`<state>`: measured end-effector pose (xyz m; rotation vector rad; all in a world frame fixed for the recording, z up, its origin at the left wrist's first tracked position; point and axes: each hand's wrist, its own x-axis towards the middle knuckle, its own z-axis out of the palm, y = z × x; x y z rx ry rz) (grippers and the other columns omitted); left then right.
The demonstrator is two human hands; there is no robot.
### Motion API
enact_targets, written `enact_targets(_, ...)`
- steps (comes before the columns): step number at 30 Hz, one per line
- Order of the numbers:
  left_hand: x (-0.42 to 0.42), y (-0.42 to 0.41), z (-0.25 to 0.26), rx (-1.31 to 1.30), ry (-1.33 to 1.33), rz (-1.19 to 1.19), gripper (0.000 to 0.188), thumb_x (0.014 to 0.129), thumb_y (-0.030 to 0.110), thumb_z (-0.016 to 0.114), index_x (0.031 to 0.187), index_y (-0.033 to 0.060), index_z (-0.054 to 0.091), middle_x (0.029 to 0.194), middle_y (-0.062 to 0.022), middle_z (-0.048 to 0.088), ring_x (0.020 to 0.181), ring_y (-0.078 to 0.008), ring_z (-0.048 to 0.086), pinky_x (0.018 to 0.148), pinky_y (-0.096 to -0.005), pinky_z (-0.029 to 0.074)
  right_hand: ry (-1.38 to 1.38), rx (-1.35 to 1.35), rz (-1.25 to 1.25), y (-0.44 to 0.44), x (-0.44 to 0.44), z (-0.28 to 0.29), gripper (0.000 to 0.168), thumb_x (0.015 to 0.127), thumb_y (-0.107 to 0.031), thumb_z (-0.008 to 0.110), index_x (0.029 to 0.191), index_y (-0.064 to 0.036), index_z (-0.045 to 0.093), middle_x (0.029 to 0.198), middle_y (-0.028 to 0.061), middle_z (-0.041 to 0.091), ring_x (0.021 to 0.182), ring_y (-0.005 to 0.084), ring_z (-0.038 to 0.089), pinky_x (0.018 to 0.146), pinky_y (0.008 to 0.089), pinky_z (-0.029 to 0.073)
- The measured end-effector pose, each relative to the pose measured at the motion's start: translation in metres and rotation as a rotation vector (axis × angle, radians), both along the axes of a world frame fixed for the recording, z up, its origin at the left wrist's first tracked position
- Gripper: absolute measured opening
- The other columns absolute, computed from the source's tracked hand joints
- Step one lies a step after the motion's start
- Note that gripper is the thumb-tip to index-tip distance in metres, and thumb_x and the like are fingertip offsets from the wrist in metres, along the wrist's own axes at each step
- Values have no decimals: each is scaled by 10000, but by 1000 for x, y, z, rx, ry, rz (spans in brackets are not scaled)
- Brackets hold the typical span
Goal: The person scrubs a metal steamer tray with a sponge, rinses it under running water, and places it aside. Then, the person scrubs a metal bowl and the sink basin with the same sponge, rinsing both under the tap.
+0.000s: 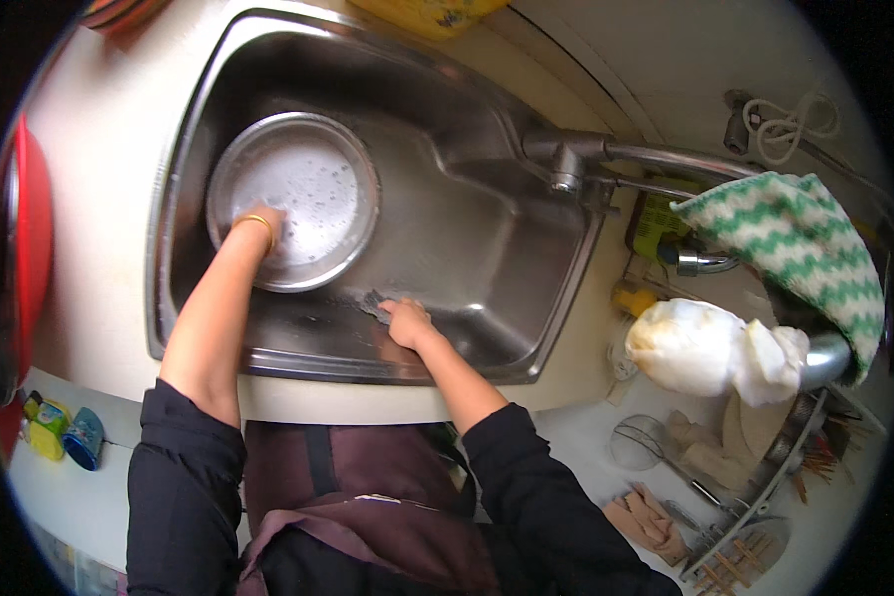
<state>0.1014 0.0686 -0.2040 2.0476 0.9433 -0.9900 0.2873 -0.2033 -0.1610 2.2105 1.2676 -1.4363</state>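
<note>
A round stainless steel basin [369, 212] stands in the left part of the steel sink [447, 223]; whitish liquid with small bubbles covers its bottom. My left hand [263, 222], with a gold bangle at the wrist, reaches over the basin's near rim into it. Its fingers are blurred and partly hidden, so what they hold does not show. At the sink's near wall, my right hand [408, 322] presses a grey scouring pad [376, 305] against the metal. Wet streaks and a little foam lie around the pad.
Right of the sink, a tap [566, 167] has a long pipe. A green-and-white striped cloth [797, 238] drapes over a curved metal pipe, whose end is wrapped in white cloth [689, 346]. A wire strainer [641, 443] hangs lower right. A red basin [33, 246] stands left.
</note>
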Motion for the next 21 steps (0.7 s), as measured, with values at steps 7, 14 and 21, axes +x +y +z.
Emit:
enact_targets(7,-47,-17,76,492,-377,445,331,724,110,698,1022,34,577,1008,-205,542,977,-374,557,855,-436,472,252,540,-381,97,-9,63,340,851,22,430,1130,-75,597,993,122,613,965,238,575,850,310,438)
enact_targets(14,-39,-24,66,604,-139,680,717,824,66,556,1411,28,146,1050,-271,514,875,-414,610,740,-441,523,-210,543,-117,204,-79,2,315,802,-69,528,1100,-138,604,1238,148,451,1168,339,431,921,536,354)
enact_targets(21,-20,-42,39,397,-170,1052,398,860,56,465,1202,-85,320,1132,-305,442,962,-430,570,825,-430,484,-204,263,231,164,-47,-21,295,737,-131,657,1030,-170,647,1100,91,550,1111,322,462,888,521,373)
